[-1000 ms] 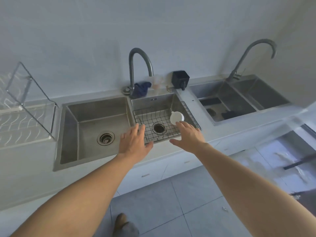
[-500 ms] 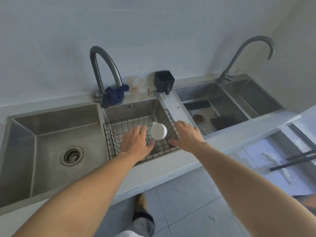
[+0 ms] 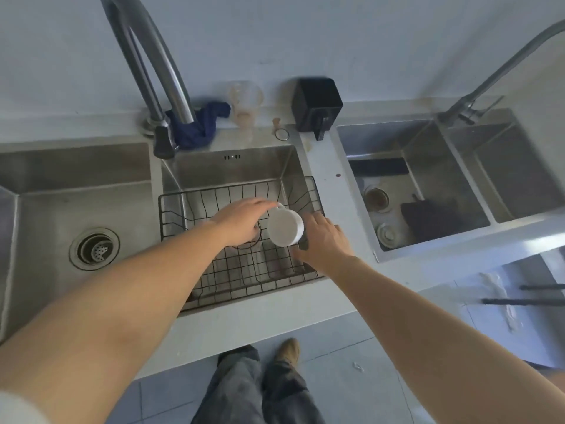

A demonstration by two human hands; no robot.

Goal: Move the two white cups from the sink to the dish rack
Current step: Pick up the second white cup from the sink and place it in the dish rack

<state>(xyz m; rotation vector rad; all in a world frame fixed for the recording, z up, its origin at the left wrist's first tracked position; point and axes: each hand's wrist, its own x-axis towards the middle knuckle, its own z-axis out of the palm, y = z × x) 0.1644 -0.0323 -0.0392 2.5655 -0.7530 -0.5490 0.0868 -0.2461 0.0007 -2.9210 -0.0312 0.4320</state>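
Observation:
One white cup (image 3: 285,228) lies bottom towards me in the black wire basket (image 3: 235,191) that sits in the middle sink basin (image 3: 232,166). My left hand (image 3: 241,218) hovers palm down over the basket, its fingertips at the cup's handle on the left side. My right hand (image 3: 321,240) is just to the right of the cup, fingers spread, close to its side or touching it. Neither hand has closed around the cup. Only this one white cup is visible, and the dish rack is out of frame.
A tall curved faucet (image 3: 153,65) rises behind the basin with a blue cloth (image 3: 198,123) at its base. A clear cup (image 3: 244,102) and a black box (image 3: 316,107) stand on the back ledge. A large basin (image 3: 76,209) lies left, another double sink (image 3: 428,191) right.
I have leaned in closer over the sink. Both hands dropped into the wire basket and closed in on the white cup from either side.

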